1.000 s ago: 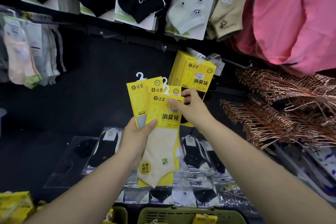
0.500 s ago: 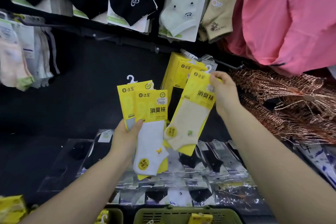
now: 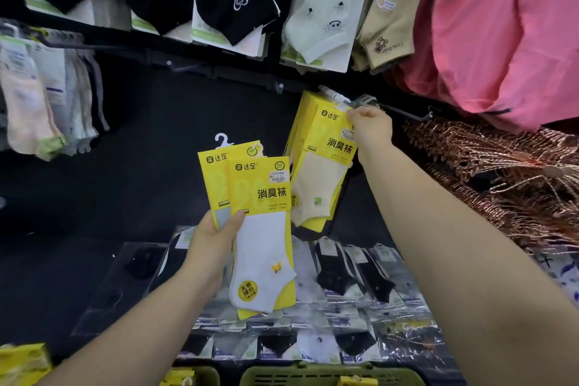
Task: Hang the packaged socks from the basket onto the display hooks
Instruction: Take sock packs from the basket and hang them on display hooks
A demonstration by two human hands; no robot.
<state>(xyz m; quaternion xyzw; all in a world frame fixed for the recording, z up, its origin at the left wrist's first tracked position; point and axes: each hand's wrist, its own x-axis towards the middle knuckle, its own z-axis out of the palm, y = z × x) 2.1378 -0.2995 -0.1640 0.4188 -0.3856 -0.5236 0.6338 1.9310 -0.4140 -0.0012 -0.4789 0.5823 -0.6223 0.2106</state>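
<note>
My left hand [image 3: 210, 236] grips two yellow sock packs [image 3: 261, 229] fanned out at centre; the front one shows a white sock, and a white plastic hanger hook sticks up from the rear one. My right hand [image 3: 369, 125] pinches the top corner of a third yellow pack with a cream sock [image 3: 322, 178], held up against the metal display hook [image 3: 354, 102]. That pack lies over other yellow packs hanging on the same hook. Whether its hanger sits on the hook is hidden by my fingers. The green basket [image 3: 329, 377] shows at the bottom edge.
Sock packs hang along the top row [image 3: 232, 0] and at left [image 3: 47, 97]. A pink garment [image 3: 507, 31] hangs at upper right above copper wire hangers [image 3: 501, 172]. Clear-wrapped socks [image 3: 344, 285] lie on the shelf below. An empty hook [image 3: 175, 67] juts from the black wall.
My right hand drew the cream-sock pack out of my left hand's stack and carried it up and right to the display hook. My left hand stayed roughly in place with the other packs.
</note>
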